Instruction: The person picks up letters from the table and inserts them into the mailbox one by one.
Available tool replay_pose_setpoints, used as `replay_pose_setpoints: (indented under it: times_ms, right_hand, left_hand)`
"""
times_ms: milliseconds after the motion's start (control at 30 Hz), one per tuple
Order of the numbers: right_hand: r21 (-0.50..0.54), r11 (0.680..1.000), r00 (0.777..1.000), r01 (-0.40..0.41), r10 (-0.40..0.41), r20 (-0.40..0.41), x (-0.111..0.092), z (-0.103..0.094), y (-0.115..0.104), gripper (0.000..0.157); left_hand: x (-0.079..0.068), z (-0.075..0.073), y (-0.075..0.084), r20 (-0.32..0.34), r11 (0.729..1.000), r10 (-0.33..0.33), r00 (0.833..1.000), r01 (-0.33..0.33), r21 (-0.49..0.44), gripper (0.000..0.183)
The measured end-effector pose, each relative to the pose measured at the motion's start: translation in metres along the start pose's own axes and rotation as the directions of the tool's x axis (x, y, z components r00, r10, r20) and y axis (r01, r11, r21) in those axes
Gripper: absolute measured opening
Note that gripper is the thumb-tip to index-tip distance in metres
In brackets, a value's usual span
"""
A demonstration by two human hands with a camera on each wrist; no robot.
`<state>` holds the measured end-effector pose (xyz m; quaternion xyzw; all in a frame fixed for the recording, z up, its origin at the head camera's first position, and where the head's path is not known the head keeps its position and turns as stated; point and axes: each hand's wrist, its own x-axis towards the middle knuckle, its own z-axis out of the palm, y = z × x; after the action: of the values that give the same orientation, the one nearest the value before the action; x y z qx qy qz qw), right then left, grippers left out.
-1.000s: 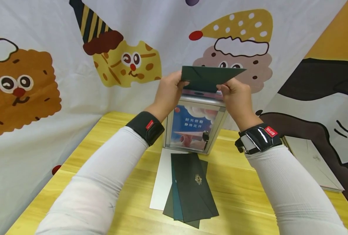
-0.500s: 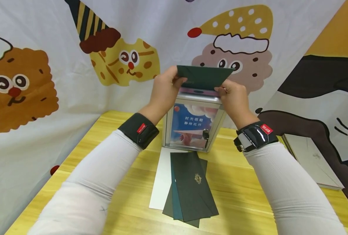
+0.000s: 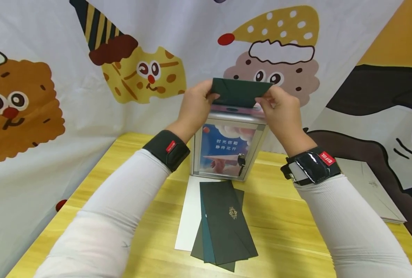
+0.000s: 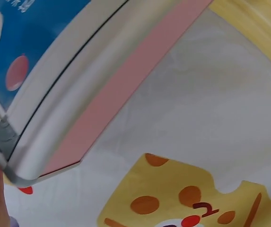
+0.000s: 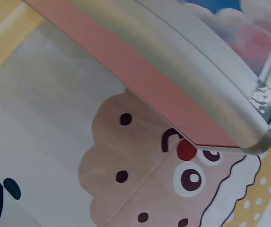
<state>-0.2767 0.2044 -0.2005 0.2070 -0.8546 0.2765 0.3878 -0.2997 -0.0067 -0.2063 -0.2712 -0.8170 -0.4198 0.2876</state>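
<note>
A dark green envelope (image 3: 240,92) is held level between both hands, right over the top of a silver-framed letter box (image 3: 226,148). My left hand (image 3: 196,104) pinches its left end, thumb on the near face. At the other end, my right hand (image 3: 282,110) pinches it by the lower right corner. The envelope's lower edge overlaps the pink box top in the head view. Both wrist views mostly show the pink side of the letter box (image 4: 102,111), with only a little of each hand at the frame edge.
Several dark envelopes (image 3: 228,224) lie fanned in front of the box, partly over a white one (image 3: 186,227). White flat items (image 3: 376,189) are stacked at the right of the wooden table (image 3: 282,231). A printed cloth (image 3: 199,31) hangs behind.
The envelope's right corner, which stuck out past my right hand, now sits within its grip. My right hand has turned slightly; the left hand keeps its pinch. The head view has shifted slightly.
</note>
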Motion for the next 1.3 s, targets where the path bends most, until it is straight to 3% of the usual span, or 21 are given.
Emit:
replay_pose_setpoints:
  times_ms: [167,400,533,733,833,1000,1133,1300]
  right_hand:
    - [0.011,0.996,0.988,0.084,-0.082,-0.135,0.002,-0.004,-0.005,0.02]
    - [-0.002,0.993,0.977,0.121,-0.119,-0.178,0.003,-0.001,-0.006,0.019]
    - [-0.026,0.989,0.977,0.146,-0.149,-0.155,0.003,0.005,-0.002,0.018]
    - [-0.002,0.996,0.984,0.094,-0.093,-0.153,0.001,0.015,0.006,0.015]
    - [0.011,0.999,0.987,0.048,-0.046,-0.153,-0.003,0.02,0.01,0.016]
    - [-0.008,1.0,0.993,0.009,-0.01,-0.12,-0.008,0.027,0.017,0.016]
    - [-0.085,0.996,0.999,-0.018,0.014,-0.049,-0.01,0.028,0.019,0.018]
    - [-0.183,0.981,0.995,-0.061,0.073,0.061,-0.008,0.024,0.017,0.021]
  left_hand:
    - [0.003,0.007,-0.008,0.009,0.998,-0.058,0.998,0.058,0.014,0.013]
    - [0.007,0.011,-0.01,0.045,0.987,-0.155,0.987,0.153,0.038,0.019]
    - [0.007,0.008,-0.005,0.024,0.99,-0.131,0.991,0.129,0.058,0.031]
    - [0.005,0.003,0.0,0.054,0.982,0.05,0.997,-0.059,0.18,0.024]
    - [0.004,0.004,-0.002,0.063,0.975,0.08,0.995,-0.091,0.201,0.021]
    - [0.006,0.009,-0.007,0.121,0.976,0.005,0.993,-0.032,0.217,0.02]
    - [0.006,0.012,-0.009,0.204,0.968,-0.1,0.974,0.047,0.248,0.019]
    - [0.007,0.014,-0.012,0.251,0.95,-0.111,0.962,0.029,0.31,0.029]
